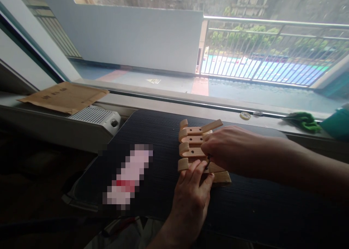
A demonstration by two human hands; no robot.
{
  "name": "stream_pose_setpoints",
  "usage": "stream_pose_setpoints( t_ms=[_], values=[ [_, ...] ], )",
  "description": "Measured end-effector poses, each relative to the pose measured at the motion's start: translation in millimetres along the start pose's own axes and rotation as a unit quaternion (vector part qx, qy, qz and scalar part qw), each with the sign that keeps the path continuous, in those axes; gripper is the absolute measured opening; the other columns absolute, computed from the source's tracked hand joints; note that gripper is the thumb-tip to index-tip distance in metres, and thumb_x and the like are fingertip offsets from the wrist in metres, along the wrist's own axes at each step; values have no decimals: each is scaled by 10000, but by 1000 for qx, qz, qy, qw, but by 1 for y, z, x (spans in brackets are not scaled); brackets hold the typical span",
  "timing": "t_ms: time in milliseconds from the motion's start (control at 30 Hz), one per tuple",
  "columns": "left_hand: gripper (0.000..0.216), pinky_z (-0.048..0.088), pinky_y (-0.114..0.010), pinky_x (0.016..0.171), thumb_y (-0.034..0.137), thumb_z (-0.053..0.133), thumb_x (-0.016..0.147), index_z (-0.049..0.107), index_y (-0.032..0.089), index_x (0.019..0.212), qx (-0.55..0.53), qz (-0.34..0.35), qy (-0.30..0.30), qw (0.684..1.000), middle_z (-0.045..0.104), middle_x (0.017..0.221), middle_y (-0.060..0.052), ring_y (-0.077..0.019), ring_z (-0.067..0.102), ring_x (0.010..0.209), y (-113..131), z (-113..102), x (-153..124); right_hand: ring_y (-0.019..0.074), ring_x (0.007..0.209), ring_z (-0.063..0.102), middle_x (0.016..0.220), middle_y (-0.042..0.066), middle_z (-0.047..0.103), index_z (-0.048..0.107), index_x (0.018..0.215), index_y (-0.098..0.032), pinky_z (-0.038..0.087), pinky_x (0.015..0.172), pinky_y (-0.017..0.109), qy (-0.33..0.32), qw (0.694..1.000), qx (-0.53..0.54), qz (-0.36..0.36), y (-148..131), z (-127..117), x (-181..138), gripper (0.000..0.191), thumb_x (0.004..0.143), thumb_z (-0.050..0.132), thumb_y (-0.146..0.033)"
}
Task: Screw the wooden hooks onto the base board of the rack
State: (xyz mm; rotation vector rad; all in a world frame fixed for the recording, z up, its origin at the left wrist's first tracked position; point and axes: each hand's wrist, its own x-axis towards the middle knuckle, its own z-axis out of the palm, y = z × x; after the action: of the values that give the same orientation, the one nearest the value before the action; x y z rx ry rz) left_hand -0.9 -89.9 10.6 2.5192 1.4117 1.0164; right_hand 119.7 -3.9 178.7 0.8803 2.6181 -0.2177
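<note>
On the dark table lies a wooden hook rack (191, 130), a row of several curved pale hooks with dark screws or holes in them. My left hand (192, 194) presses on the nearest hook, thumb and fingers braced around the wood. Above it my right hand (222, 143) is closed in a fist, a thin dark screwdriver shaft (208, 162) pointing down from it to the same hook. Its handle is hidden inside the fist. Wooden strip ends (222, 178) stick out at the right of my left fingers.
A pixelated pinkish item (128, 176) lies on the left of the black table (160, 132). Behind it are a white radiator (95, 118) and a brown envelope (65, 96). A tape roll (245, 115) and a green cloth (302, 121) sit on the sill by the window.
</note>
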Motion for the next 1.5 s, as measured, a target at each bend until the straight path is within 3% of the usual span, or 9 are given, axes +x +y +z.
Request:
stream_pose_setpoints(
  t_ms=[267, 367, 467, 700, 833, 1033, 1200, 1367, 1500],
  values=[
    [309, 418, -434, 986, 80, 517, 859, 634, 211, 1114, -10, -2, -8, 1000, 530, 1298, -80, -250, 441, 1245, 0, -2, 2, 108, 530, 432, 636, 11, 593, 602, 670, -163, 238, 498, 246, 7, 997, -14, 74, 5, -6, -7, 161, 798, 504, -154],
    [309, 411, -437, 997, 85, 514, 863, 633, 213, 1118, -9, 0, -9, 1000, 529, 1299, -81, -248, 441, 1247, 1, -4, 3, 112, 550, 464, 682, -1, 618, 619, 727, -185, 231, 496, 245, 11, 998, -5, 61, 0, -9, -13, 126, 786, 525, -125],
    [305, 416, -441, 991, 88, 507, 868, 634, 219, 1113, -5, -2, -7, 1000, 527, 1302, -79, -248, 445, 1244, 1, -4, 3, 129, 627, 533, 744, -14, 645, 626, 748, -203, 271, 517, 247, 24, 999, 2, 40, -3, -10, -15, 158, 760, 548, -66],
    [301, 419, -443, 978, 79, 502, 866, 633, 211, 1103, -6, -1, 1, 1000, 524, 1303, -78, -251, 446, 1238, 0, -1, 0, 161, 795, 607, 810, 30, 666, 646, 760, -156, 397, 698, 266, -12, 1000, -7, 22, 2, 2, -7, 163, 799, 536, -42],
    [313, 411, -449, 984, 67, 506, 855, 629, 201, 1109, -8, 3, -4, 1000, 517, 1311, -82, -258, 437, 1245, 0, -1, -1, 147, 712, 583, 745, 26, 655, 643, 731, -159, 364, 627, 260, -3, 1000, -9, 13, 7, 7, -8, 158, 819, 527, -99],
    [323, 399, -448, 1009, 63, 517, 848, 634, 204, 1114, -13, 2, -8, 1000, 529, 1299, -85, -254, 434, 1252, 0, -2, 2, 110, 515, 438, 608, 3, 589, 599, 633, -168, 238, 489, 257, -11, 997, -29, 74, -1, -2, -8, 162, 774, 532, -124],
    [311, 411, -443, 998, 73, 517, 851, 637, 199, 1109, -14, 2, 2, 1000, 533, 1292, -84, -253, 441, 1243, 1, -3, 3, 110, 549, 471, 662, -18, 602, 606, 698, -186, 247, 480, 244, 33, 999, -5, 15, 1, -6, -15, 165, 720, 531, -41],
    [281, 435, -434, 959, 96, 483, 883, 642, 207, 1087, -2, -1, 7, 1000, 546, 1278, -80, -250, 460, 1223, 1, -3, 4, 120, 642, 537, 719, 2, 620, 614, 707, -158, 355, 596, 252, -6, 1000, 5, -10, 0, -8, -12, 160, 729, 546, -15],
    [276, 426, -435, 963, 109, 470, 895, 639, 208, 1091, 5, 3, 10, 1000, 543, 1283, -79, -250, 463, 1223, 1, -1, 1, 127, 695, 550, 752, 26, 632, 643, 777, -144, 370, 644, 255, 22, 999, 11, -32, 4, -2, -7, 158, 779, 526, -38]
  ],
)
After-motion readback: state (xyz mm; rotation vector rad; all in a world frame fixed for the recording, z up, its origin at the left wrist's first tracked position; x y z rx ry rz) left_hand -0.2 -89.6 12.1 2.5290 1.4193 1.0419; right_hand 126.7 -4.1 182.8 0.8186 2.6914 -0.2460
